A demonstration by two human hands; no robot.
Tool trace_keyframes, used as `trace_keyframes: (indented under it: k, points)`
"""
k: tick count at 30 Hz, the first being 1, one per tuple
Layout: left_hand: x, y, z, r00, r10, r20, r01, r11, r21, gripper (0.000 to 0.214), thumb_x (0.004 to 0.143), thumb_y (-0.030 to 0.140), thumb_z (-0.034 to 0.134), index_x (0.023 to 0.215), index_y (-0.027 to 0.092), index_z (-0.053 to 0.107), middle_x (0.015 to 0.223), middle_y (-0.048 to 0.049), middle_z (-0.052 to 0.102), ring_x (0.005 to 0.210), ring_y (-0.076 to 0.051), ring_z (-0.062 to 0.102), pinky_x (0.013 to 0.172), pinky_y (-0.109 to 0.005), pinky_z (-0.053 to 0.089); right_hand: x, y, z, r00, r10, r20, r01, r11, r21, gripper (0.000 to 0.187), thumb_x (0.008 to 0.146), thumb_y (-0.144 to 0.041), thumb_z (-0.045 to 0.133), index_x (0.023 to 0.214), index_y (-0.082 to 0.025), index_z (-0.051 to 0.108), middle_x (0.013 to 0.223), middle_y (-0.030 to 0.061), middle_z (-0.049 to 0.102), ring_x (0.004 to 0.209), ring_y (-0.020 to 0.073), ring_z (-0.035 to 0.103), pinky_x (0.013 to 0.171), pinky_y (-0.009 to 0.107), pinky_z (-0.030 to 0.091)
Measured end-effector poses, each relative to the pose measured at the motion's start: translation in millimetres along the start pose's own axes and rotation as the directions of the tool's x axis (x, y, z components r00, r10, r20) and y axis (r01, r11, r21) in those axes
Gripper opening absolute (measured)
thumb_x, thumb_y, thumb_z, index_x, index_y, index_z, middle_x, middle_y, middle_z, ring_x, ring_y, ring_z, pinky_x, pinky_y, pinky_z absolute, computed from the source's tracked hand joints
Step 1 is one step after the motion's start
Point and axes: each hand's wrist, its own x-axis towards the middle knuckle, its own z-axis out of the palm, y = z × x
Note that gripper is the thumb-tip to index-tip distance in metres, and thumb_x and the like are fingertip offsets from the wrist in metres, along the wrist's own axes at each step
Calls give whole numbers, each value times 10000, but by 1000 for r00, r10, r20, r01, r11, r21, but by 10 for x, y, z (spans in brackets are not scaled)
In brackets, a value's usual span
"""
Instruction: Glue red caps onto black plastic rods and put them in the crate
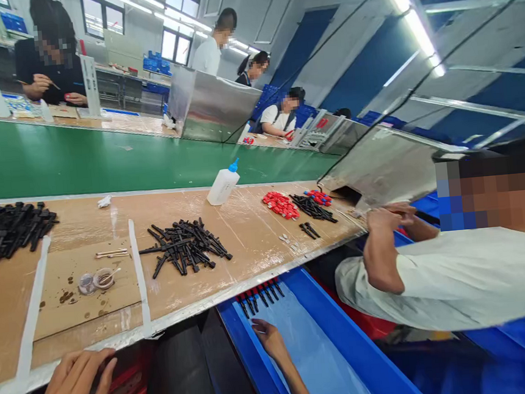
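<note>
My left hand (80, 391) rests at the front edge of the workbench (257, 240), its fingers stretched out and nothing visible in them. Low in the middle, my right hand (269, 338) reaches into a blue bin (320, 333). Its fingers are slightly apart, and I see nothing held. Just beyond the fingertips, several black rod-like parts (261, 296) lie in a row on the bin's light blue lining. On the bench above is a loose heap of similar black parts (186, 245). A cardboard sheet (84, 311) nearby holds small round dishes (96, 281) and cotton swabs (112, 254).
Another black heap (10, 231) lies at far left. A white bottle with a blue cap (223, 185) stands by the green belt (148, 152). Red parts (280, 205) lie further right. A co-worker in a white shirt (458, 284) sits close on my right; several people work across the belt.
</note>
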Motion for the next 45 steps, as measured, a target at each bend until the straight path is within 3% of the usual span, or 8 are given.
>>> trace_keyframes:
  k: [7, 19, 26, 30, 34, 37, 39, 45]
  points:
    - [78, 110, -37, 993, -106, -42, 102, 990, -93, 175, 913, 283, 590, 1069, 215, 632, 947, -20, 707, 878, -181, 615, 845, -283, 483, -71, -946, -320, 857, -253, -449, 284, 959, 3, 578, 855, -595, 504, 1166, -126, 637, 1101, 175, 702, 971, 285, 662, 843, 385, 509]
    - [129, 231, -150, 989, -108, -102, 91, 984, -155, 126, 916, 279, 582, 1007, 227, 651, 880, -13, 703, 833, -156, 633, 801, -222, 506, 68, -2070, 70, 753, -603, -262, 580, 797, -166, 510, 783, -633, 591, 886, -154, 732, 882, 127, 714, 763, 241, 633, 757, 377, 495]
    - [75, 442, -148, 880, -468, 80, 438, 736, -516, 149, 916, 341, 564, 1027, 286, 646, 935, 19, 710, 846, -130, 679, 759, -145, 512, -521, -2236, -229, 705, -674, -222, 660, 737, -143, 392, 851, -557, 600, 973, -201, 711, 989, 102, 699, 746, 209, 638, 670, 333, 523]
    - [191, 587, -149, 720, -628, 295, 649, 458, -607, 242, 923, 449, 507, 995, 273, 658, 858, 6, 707, 792, -160, 663, 748, -193, 509, -1102, -2418, 0, 465, -861, 206, 882, 472, -18, 207, 904, -389, 625, 1055, -276, 710, 1019, 64, 715, 876, 218, 679, 762, 325, 559]
    - [259, 614, -132, 791, -439, 426, 604, 451, -657, 235, 924, 413, 506, 995, 281, 687, 934, -27, 717, 866, -194, 655, 800, -235, 506, -1558, -2554, 426, 117, -878, 464, 969, 202, 139, 223, 921, -309, 619, 1129, -266, 685, 973, 53, 735, 860, 205, 673, 752, 307, 552]
    - [163, 587, -90, 800, -411, 437, 596, 462, -657, 223, 897, 380, 550, 1043, 303, 700, 1023, -44, 720, 939, -226, 648, 864, -272, 498, -1716, -2623, 653, 14, -875, 484, 964, 140, 225, 220, 921, -274, 621, 1128, -225, 675, 944, 56, 749, 821, 204, 668, 722, 307, 538]
    - [88, 581, -86, 757, -516, 400, 628, 407, -663, 249, 888, 398, 562, 1077, 298, 690, 1045, -53, 709, 976, -240, 626, 893, -294, 482, -1722, -2692, 750, 66, -891, 450, 927, 221, 302, 245, 902, -283, 651, 1140, -226, 666, 936, 47, 751, 815, 196, 671, 742, 302, 537]
    - [158, 606, -222, 543, -680, 493, 573, -129, -809, 390, 868, 557, 557, 832, 177, 638, 581, 46, 398, 527, -99, 322, 521, -211, 325, -1457, -3083, 1069, 606, -773, 189, 694, 630, 349, 285, 902, -387, 616, 1102, -205, 704, 909, 53, 735, 764, 173, 654, 726, 292, 531]
